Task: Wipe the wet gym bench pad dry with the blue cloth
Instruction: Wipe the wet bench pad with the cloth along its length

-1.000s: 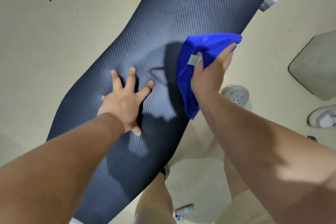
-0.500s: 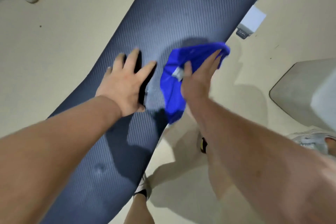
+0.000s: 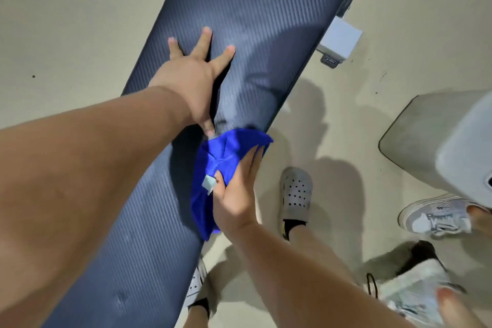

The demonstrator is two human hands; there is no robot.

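A long dark ribbed bench pad (image 3: 255, 8) runs from the lower left to the top of the view. My left hand (image 3: 191, 77) lies flat on it with fingers spread, holding nothing. My right hand (image 3: 237, 189) presses the blue cloth (image 3: 213, 157) against the pad's right edge, just below my left thumb. The cloth has a small pale label and hangs partly over the edge. A dull wet patch (image 3: 234, 112) shows on the pad just above the cloth.
A white bench foot (image 3: 339, 40) sticks out under the pad at the right. My grey clog (image 3: 295, 194) stands on the beige floor beside the pad. Another person's sneakers (image 3: 436, 218) and a grey block (image 3: 426, 138) are at the right.
My right hand has slid the cloth down the pad's right edge toward me, to below my left hand. The left hand stays flat on the pad.
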